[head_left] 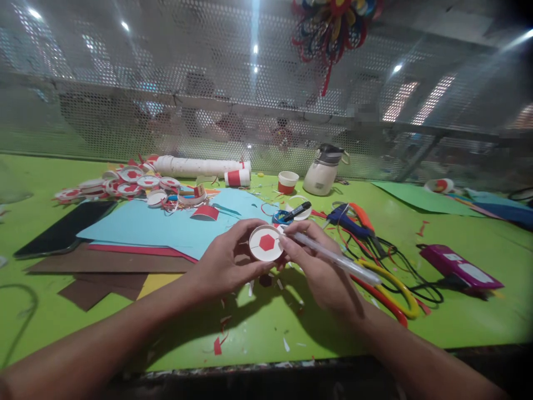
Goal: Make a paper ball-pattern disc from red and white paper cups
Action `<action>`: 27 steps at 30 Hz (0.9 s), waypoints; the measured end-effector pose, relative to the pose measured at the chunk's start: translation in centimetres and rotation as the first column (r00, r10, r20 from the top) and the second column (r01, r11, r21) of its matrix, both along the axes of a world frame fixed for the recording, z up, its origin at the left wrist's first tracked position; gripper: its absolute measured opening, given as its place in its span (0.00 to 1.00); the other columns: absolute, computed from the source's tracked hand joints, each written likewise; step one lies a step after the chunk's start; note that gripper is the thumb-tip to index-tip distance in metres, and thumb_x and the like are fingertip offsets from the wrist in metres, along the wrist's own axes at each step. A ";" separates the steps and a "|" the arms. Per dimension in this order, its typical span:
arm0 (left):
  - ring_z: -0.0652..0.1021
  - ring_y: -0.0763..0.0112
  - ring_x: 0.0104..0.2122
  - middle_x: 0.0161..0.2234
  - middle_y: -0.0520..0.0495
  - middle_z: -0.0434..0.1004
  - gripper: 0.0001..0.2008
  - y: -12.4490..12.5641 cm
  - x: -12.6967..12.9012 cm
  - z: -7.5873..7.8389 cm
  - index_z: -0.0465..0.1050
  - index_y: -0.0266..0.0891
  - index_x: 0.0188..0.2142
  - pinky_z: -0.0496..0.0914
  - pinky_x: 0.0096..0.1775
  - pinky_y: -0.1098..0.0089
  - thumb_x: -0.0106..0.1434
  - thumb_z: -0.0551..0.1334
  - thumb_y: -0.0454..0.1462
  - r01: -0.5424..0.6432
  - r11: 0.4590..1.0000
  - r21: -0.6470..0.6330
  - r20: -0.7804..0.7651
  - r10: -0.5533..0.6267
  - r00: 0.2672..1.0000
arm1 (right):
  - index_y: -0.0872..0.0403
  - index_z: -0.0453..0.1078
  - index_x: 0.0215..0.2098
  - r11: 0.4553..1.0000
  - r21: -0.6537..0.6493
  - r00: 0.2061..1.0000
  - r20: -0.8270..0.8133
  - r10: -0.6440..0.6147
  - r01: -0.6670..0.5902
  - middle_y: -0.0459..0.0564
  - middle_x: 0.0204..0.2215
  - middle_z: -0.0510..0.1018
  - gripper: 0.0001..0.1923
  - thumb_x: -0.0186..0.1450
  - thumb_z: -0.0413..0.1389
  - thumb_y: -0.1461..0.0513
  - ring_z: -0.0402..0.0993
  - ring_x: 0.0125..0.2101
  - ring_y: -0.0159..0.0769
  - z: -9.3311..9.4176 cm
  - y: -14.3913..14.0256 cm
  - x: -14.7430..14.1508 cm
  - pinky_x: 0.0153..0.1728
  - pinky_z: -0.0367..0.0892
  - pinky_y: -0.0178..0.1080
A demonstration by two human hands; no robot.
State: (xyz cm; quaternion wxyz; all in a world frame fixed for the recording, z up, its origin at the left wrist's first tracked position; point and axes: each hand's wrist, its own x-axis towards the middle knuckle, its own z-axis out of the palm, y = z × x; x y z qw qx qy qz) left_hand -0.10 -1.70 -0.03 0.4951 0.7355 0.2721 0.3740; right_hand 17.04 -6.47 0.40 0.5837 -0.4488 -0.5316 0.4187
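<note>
My left hand (227, 253) is closed around the side of a small round paper cup piece (257, 254), holding it above the table. Its white round face is turned up toward me, with a red hexagon (267, 243) in the middle and thin lines running out from it. In my right hand (318, 261) is a slim pen with a clear barrel (337, 258), pinched between thumb and fingers. The pen's tip end is at the right rim of the cup piece; the exact contact is hidden by my fingers. Right fingertips also touch that rim.
Blue paper sheets (125, 225) and a phone (62, 229) lie left, near piled decorated discs (129, 189). Behind stand a cup (287, 182) and a bottle (320, 176). A black marker (297, 211), glue gun (353, 222), scissors (397, 289) and purple box (460, 269) lie right.
</note>
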 end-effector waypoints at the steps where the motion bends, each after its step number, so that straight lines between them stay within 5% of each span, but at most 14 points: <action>1: 0.75 0.61 0.47 0.49 0.42 0.71 0.24 0.0 0.0 0.0 0.63 0.40 0.50 0.73 0.46 0.62 0.55 0.66 0.39 0.002 1.000 -0.002 0.003 -0.002 1.000 | 0.51 0.65 0.36 1.000 -0.006 1.000 -0.004 0.004 -0.004 0.42 0.27 0.74 0.09 0.61 0.60 0.58 0.71 0.25 0.30 0.0 0.0 0.0 0.26 0.69 0.34; 13: 0.74 0.62 0.48 0.51 0.41 0.70 0.26 0.2 -0.1 -0.1 0.63 0.39 0.54 0.71 0.48 0.63 0.56 0.65 0.38 -0.051 0.987 0.153 -0.059 0.060 0.996 | 0.52 0.66 0.36 1.000 0.000 0.999 0.040 -0.010 0.010 0.45 0.30 0.74 0.09 0.62 0.58 0.56 0.71 0.28 0.32 -0.5 0.3 0.0 0.30 0.69 0.38; 22: 0.75 0.63 0.45 0.48 0.42 0.72 0.25 0.5 0.0 -0.5 0.61 0.39 0.49 0.71 0.47 0.61 0.52 0.67 0.34 -0.084 0.995 0.054 -0.014 0.085 0.996 | 0.49 0.71 0.46 0.967 0.168 0.979 -0.092 -0.180 0.193 0.43 0.24 0.69 0.17 0.68 0.48 0.50 0.68 0.27 0.31 0.1 0.8 0.8 0.34 0.67 0.38; 27: 0.75 0.64 0.45 0.46 0.43 0.71 0.24 0.7 0.0 -0.8 0.61 0.39 0.48 0.71 0.47 0.61 0.53 0.67 0.34 -0.088 0.993 0.076 -0.025 0.090 0.996 | 0.51 0.76 0.35 0.990 0.143 0.999 0.042 -0.004 -0.002 0.42 0.17 0.66 0.15 0.68 0.50 0.54 0.63 0.21 0.30 -0.2 -0.1 0.9 0.25 0.61 0.35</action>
